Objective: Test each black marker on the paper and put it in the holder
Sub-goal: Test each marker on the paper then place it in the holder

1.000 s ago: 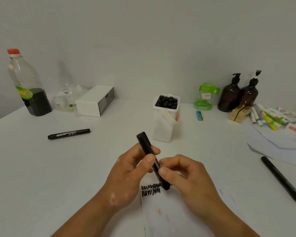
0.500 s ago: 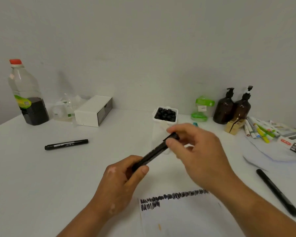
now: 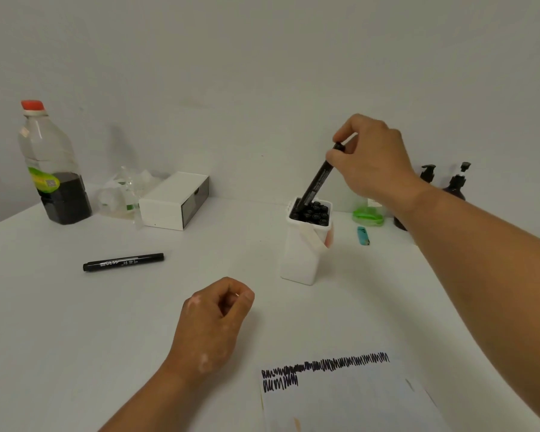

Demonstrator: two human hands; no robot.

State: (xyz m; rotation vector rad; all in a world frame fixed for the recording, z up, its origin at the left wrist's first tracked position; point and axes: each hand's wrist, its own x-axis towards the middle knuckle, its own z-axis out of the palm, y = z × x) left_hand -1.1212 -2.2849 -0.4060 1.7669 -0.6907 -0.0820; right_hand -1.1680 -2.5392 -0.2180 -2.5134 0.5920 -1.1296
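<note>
Where both hands shared the black marker [image 3: 317,179] half a second ago, the left hand [image 3: 212,319] has let go and rests on the table [image 3: 75,338] just left of the paper [image 3: 340,400], fingers loosely curled round nothing. Bare table lies open beyond it, with a spare marker [image 3: 123,261] lying flat well to the left. Farther back, the right hand [image 3: 371,160] pinches the black marker's upper end. The marker is tilted, its lower end now inside the holder [image 3: 303,254] at the left rim. A lighter [image 3: 363,236] lies near the holder's right.
</note>
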